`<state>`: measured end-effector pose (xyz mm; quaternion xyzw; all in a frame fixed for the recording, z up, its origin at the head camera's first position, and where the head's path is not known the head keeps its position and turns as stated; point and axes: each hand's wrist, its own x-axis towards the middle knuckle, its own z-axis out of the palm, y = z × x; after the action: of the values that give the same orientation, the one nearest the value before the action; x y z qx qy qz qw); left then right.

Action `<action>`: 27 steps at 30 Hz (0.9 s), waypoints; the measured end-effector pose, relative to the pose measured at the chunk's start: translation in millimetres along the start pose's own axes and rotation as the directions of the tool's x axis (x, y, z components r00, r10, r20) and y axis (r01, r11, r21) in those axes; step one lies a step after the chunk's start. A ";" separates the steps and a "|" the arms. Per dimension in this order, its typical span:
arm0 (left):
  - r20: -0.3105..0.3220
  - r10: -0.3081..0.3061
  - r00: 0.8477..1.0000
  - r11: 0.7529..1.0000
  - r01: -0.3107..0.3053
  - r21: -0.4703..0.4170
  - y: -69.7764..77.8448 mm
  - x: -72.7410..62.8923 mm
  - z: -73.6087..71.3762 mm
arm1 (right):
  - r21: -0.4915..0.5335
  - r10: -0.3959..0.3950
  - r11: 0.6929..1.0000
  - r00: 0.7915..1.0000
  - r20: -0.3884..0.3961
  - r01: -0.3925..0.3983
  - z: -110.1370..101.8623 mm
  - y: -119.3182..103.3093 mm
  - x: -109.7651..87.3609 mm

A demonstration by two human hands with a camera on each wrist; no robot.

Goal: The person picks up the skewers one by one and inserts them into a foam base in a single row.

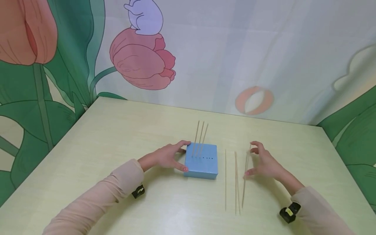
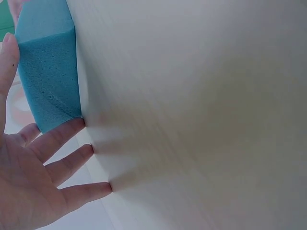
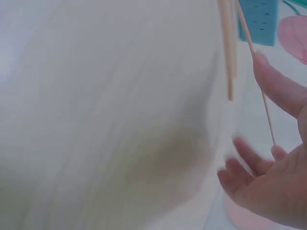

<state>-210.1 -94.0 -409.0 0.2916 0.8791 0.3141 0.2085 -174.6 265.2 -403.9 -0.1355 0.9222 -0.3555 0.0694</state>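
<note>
A blue foam block (image 1: 202, 165) lies on the table with a row of small holes across its top. Three thin wooden sticks (image 1: 201, 138) stand in the left part of that row, leaning slightly. My left hand (image 1: 167, 156) grips the block's left side, thumb at the near corner and index finger at the far corner; its other fingers are spread, tips at the table in the left wrist view. To the right, my right hand (image 1: 265, 164) holds a thin wooden stick (image 3: 266, 112) between thumb and index finger, its other fingers loosely bent.
Several more wooden sticks (image 1: 236, 182) lie roughly parallel on the pale table (image 1: 132, 117), between the block and my right hand. A printed curtain (image 1: 211, 55) with tulips hangs behind the table's far edge. Each wrist wears a small black camera (image 1: 289, 212).
</note>
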 end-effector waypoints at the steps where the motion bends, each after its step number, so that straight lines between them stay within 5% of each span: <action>1: 0.001 -0.001 1.000 1.000 0.001 0.002 -0.1 0.1 0.1 | 0.060 0.012 0.998 1.000 0.010 -0.013 -0.8 -0.9 -0.3; 6: 0.004 -0.011 1.000 1.000 0.011 0.011 -0.5 0.3 0.9 | 0.306 0.055 0.950 0.997 0.055 -0.069 -3.6 -4.1 -1.0; 11: 0.003 -0.011 1.000 1.000 0.011 -0.001 -0.9 -0.2 1.3 | 0.417 0.043 0.907 0.999 0.019 -0.047 -5.6 -8.2 -1.4; 18: 0.000 -0.009 1.000 1.000 0.009 -0.004 -0.8 -1.3 -0.2 | 0.471 -0.056 0.878 0.994 -0.090 0.092 -12.2 -20.6 -3.4; 27: -0.005 -0.013 1.000 1.000 0.012 -0.004 2.8 -1.9 -0.9 | 0.450 -0.153 0.859 0.961 -0.231 0.245 -18.6 -52.4 2.4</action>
<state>-208.2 -93.9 -406.1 0.2849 0.8807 0.3154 0.2091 -170.6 239.1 -355.0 -0.1755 0.7903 -0.5866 -0.0239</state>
